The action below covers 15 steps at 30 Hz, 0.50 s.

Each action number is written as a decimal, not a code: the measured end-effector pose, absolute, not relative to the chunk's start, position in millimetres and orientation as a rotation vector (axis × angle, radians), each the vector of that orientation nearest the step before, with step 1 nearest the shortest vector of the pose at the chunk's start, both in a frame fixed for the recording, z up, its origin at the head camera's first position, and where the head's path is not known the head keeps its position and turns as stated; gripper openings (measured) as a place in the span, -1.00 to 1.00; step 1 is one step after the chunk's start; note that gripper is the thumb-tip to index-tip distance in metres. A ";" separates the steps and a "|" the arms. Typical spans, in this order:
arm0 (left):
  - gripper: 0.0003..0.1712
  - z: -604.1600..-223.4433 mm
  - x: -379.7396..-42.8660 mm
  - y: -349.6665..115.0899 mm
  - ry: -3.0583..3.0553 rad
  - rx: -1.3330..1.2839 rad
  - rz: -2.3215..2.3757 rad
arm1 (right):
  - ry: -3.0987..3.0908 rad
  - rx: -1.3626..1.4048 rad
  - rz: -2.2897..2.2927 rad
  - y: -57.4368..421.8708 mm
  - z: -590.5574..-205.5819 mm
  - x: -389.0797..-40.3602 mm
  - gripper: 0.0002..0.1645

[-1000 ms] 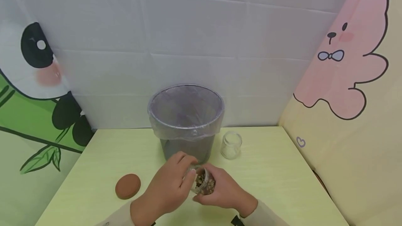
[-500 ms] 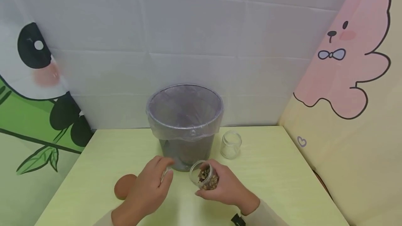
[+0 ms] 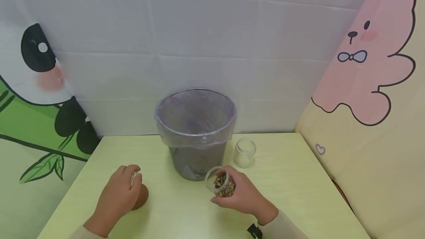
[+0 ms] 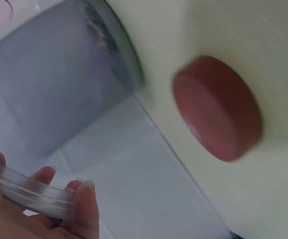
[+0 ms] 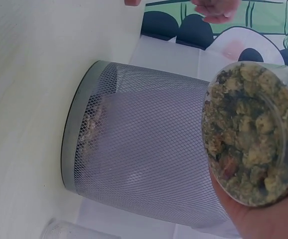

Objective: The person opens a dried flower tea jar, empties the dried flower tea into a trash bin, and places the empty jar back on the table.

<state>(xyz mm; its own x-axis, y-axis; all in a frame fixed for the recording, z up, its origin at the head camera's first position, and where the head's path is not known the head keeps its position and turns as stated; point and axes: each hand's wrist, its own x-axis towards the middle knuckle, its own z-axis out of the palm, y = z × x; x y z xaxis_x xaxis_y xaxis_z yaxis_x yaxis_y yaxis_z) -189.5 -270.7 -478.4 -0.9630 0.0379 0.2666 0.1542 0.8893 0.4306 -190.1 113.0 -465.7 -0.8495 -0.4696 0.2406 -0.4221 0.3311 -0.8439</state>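
My left hand pinches a clear round lid between thumb and fingers, held above the left side of the table. Just beyond that hand lies a thick reddish-brown disc, partly covered by it in the head view. My right hand grips a clear jar around its side, tilted with its uncovered mouth toward the left. Dried yellowish-green flower buds lie in the jar, packed against its base in the right wrist view. The jar is in front of a grey mesh bin.
A clear plastic liner is folded over the bin's rim. A second clear jar stands right of the bin on the pale yellow table. A white sheet hangs behind, with cartoon-printed panels on both sides.
The left hand has drawn away from the jar toward the left with the lid, ending beside the disc. The jar's mouth is uncovered; the right hand has shifted slightly right and up.
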 end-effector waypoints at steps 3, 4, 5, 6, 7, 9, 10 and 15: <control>-0.52 -488.1 -196.6 -291.2 -2.846 -0.111 -0.633 | 2.517 -0.838 -1.583 113.1 -465.2 -189.5 -0.32; -0.51 -491.4 -198.8 -297.9 -2.863 -0.102 -0.616 | 2.517 -0.836 -1.584 113.1 -465.2 -189.2 -0.32; -0.50 -494.9 -201.0 -304.1 -2.880 -0.095 -0.596 | 2.522 -0.840 -1.581 113.3 -465.3 -189.1 -0.32; -0.50 -497.9 -203.1 -310.1 -2.901 -0.086 -0.579 | 2.522 -0.841 -1.581 113.6 -465.5 -189.0 -0.32; -0.50 -501.1 -205.0 -315.9 -2.918 -0.081 -0.566 | 2.523 -0.840 -1.580 113.8 -465.6 -188.9 -0.32; -0.50 -507.4 -207.9 -326.3 -2.950 -0.073 -0.539 | 2.528 -0.839 -1.576 114.4 -466.1 -188.7 -0.32; -0.50 -510.7 -209.1 -331.1 -2.964 -0.068 -0.525 | 2.529 -0.838 -1.574 114.7 -466.6 -188.8 -0.32; -0.52 -526.4 -212.2 -349.1 -2.988 -0.065 -0.484 | 2.534 -0.832 -1.567 116.2 -468.0 -189.3 -0.31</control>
